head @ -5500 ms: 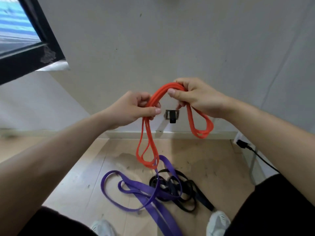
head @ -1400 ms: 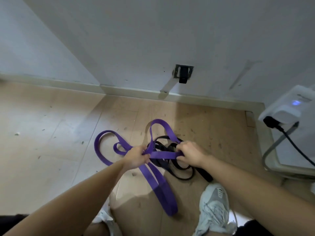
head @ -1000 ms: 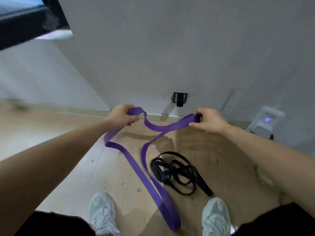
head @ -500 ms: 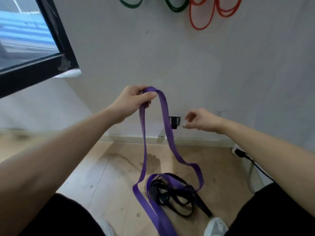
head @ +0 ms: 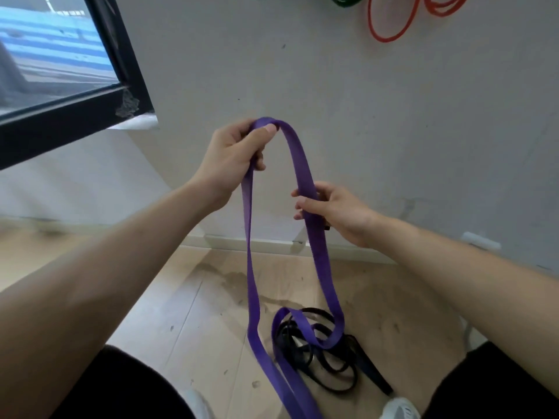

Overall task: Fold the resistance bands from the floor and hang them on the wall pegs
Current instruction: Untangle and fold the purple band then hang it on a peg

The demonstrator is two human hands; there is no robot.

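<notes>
A wide purple resistance band (head: 251, 267) hangs in a long loop from chest height to the floor. My left hand (head: 233, 155) grips its top bend, thumb pressed over the strap. My right hand (head: 329, 210) holds the right strand lower down, fingers curled round it. The band's lower end trails over a black band (head: 329, 370) lying tangled on the wooden floor. Red bands (head: 390, 25) and green bands (head: 341, 0) hang on the wall at the top edge; the pegs themselves are out of view.
A dark window frame (head: 121, 71) juts out at the upper left. The white wall (head: 363, 131) stands straight ahead with a skirting board below. My shoes (head: 399, 409) and dark shorts show at the bottom edge.
My right hand, empty half a second ago, has taken hold of the purple band's right strand. My left hand still holds the top of the loop at about the same height.
</notes>
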